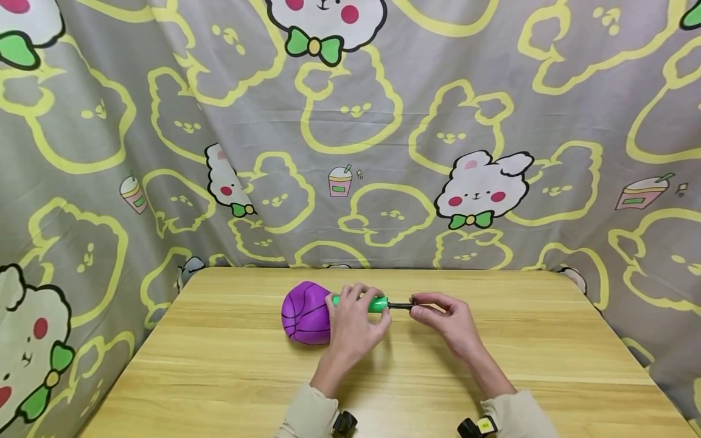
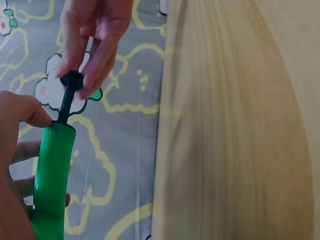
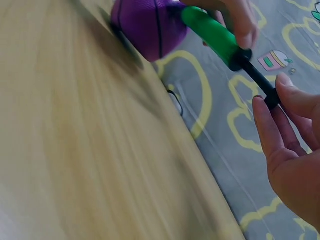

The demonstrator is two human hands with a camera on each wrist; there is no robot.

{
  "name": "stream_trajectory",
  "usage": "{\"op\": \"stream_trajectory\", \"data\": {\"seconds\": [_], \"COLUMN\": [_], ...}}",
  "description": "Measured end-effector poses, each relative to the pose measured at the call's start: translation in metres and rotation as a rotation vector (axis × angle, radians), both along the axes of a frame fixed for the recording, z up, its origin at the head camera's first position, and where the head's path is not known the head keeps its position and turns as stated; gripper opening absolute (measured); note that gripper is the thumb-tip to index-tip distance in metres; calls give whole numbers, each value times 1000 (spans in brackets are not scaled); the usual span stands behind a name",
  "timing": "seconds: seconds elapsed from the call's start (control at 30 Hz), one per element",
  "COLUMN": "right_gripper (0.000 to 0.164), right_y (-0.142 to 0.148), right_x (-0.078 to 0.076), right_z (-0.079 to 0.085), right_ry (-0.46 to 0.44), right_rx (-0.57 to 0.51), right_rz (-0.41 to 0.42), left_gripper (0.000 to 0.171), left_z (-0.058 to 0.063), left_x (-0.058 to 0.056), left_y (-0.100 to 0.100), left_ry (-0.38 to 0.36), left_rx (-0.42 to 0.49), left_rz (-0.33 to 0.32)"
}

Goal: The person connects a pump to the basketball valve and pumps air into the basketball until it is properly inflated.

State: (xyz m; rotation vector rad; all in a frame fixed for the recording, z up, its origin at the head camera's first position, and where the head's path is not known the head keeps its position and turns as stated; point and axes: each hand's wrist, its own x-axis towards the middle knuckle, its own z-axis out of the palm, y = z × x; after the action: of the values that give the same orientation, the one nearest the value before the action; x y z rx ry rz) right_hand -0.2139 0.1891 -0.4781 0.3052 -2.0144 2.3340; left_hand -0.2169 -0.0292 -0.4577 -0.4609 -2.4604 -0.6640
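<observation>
- Over the far part of the counter [image 1: 219, 365], a green pump [image 1: 378, 304] lies crosswise, its long axis running left to right
- At its left end, a dented purple ball [image 1: 305, 313] adjoins the pump; whether a nozzle sits inside the ball is hidden
- The left hand [image 1: 353, 322], the one nearer the ball, grips the pump's green body
- At the opposite end, the right hand [image 1: 451, 319] pinches the black handle [image 3: 272, 99], with the exposed rod [image 1: 401, 306] in line between handle and body
- No container shows in any view
</observation>
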Motion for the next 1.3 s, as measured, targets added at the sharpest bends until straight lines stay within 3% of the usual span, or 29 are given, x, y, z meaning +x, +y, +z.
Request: {"op": "stream_trajectory", "data": {"seconds": [0.27,0.53,0.97,1.3], "right_gripper": [39,39,40,40], "right_y": [-18,-15,13,42], "right_x": [1,3,1,1], "right_z": [-2,4,12,18], "right_ry": [-34,-27,-15,-44], "right_rx": [-44,31,92,43], "right_rz": [-10,25,24,38], "left_gripper": [20,20,19,18], "left_z": [-1,1,3,6], "left_x": [4,2,-2,-6], "left_y": [5,0,-9,-20], "left_ry": [16,12,-4,3], "left_rx": [-27,6,35,71], "left_rz": [-2,-32,-17,2]}}
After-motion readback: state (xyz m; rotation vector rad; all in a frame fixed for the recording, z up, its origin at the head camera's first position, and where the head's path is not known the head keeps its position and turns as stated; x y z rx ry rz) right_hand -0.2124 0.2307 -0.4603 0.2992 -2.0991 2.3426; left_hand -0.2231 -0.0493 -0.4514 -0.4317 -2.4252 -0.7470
